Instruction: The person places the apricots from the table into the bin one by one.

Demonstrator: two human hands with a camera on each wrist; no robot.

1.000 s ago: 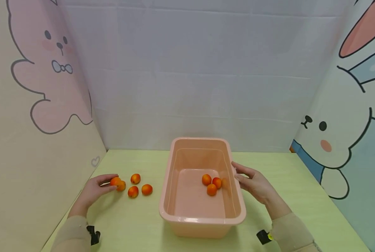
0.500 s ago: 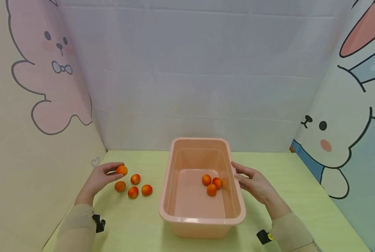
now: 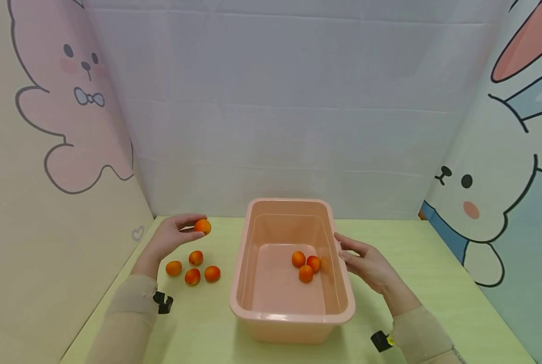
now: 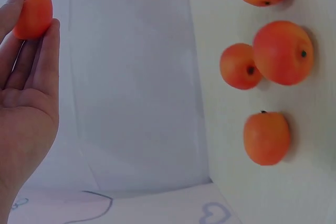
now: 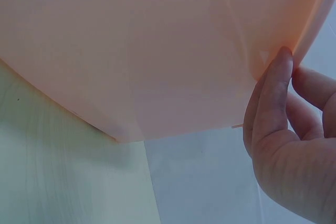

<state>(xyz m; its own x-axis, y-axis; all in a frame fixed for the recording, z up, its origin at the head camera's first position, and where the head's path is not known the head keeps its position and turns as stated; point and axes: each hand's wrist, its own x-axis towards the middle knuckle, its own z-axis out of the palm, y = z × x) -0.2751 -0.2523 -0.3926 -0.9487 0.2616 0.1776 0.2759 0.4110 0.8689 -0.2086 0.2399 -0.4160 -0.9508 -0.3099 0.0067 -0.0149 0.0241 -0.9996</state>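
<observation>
My left hand [image 3: 173, 235] pinches a small orange-red fruit [image 3: 202, 226] between thumb and fingertips, raised over the back left of the table. In the left wrist view this fruit [image 4: 34, 13] shows a dark stem spot beside the thumb. Several similar fruits lie on the table below, one of them a fruit [image 3: 212, 274] nearest the bin. A pink plastic bin [image 3: 292, 318] stands at the middle with 3 of these fruits [image 3: 305, 273] on its floor. My right hand [image 3: 366, 263] grips the bin's right rim, its fingers against the outer wall in the right wrist view.
The pale green table [image 3: 198, 323] is bounded by a white back sheet [image 3: 271, 126]. Cartoon-printed side walls stand at left [image 3: 71, 237] and right [image 3: 521, 222]. The bin's tall walls rise between my two hands.
My left hand has picked the fruit up from the left of the group and carried it up, back and right. The right hand and bin stay where they were.
</observation>
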